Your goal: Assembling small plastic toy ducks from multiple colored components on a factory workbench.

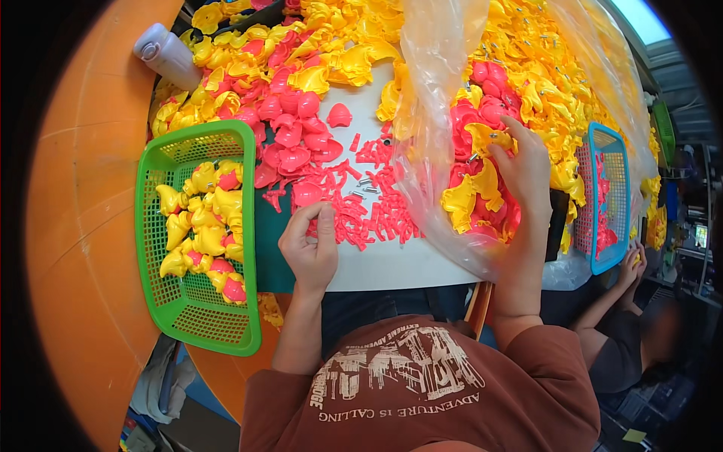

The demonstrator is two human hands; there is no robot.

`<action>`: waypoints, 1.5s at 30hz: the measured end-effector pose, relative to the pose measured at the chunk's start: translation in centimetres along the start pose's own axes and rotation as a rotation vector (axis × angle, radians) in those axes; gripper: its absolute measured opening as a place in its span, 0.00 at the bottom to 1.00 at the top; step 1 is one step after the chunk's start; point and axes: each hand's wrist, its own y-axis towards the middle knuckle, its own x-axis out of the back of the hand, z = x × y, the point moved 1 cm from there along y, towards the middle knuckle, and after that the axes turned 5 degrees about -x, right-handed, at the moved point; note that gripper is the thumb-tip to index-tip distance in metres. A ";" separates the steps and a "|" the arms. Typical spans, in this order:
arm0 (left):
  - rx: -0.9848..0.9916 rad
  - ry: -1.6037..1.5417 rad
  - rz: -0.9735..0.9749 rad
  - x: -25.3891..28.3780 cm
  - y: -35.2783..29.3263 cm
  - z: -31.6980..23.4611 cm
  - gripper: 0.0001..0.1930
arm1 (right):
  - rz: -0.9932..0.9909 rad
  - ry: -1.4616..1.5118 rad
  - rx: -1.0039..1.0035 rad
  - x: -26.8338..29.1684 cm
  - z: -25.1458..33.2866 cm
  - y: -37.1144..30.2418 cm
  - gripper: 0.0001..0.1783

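Note:
My left hand (310, 242) is closed at the table's near edge, thumb pressed to curled fingers; whatever it may hold is hidden. Just beyond it are a rounded pink shell (306, 193) and a spread of small pink plastic pieces (350, 223). Several short metal pins (367, 185) lie among those. Reaching over the heap on the right, my right hand (525, 167) pinches a curved yellow plastic piece (483, 138) between thumb and fingers. Below it lie other yellow shells (459, 203) and pink shells (493, 113), partly on clear plastic sheeting (429, 162).
At left stands a green basket (143, 218) holding several yellow-and-pink assembled pieces (205, 218). A pale bottle (167, 56) stands behind it. A blue basket (622, 203) with pink parts is at right, near another person's hands (633, 264). Yellow shells (346, 26) cover the far table.

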 end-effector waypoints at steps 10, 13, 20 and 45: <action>0.022 -0.040 -0.011 0.6 -0.4 -0.3 0.04 | 0.006 0.136 0.051 2.5 -0.1 -1.0 0.16; 0.157 -0.392 0.087 -1.2 -0.4 -1.5 0.09 | 0.139 0.573 0.125 4.2 3.9 -2.9 0.13; 0.802 -1.192 0.580 -1.8 -1.0 -2.6 0.17 | 0.787 1.189 0.462 -2.4 10.7 -6.3 0.20; 0.418 -0.546 0.197 2.4 -0.9 -1.1 0.19 | 0.989 0.841 0.168 -5.0 11.1 -6.1 0.07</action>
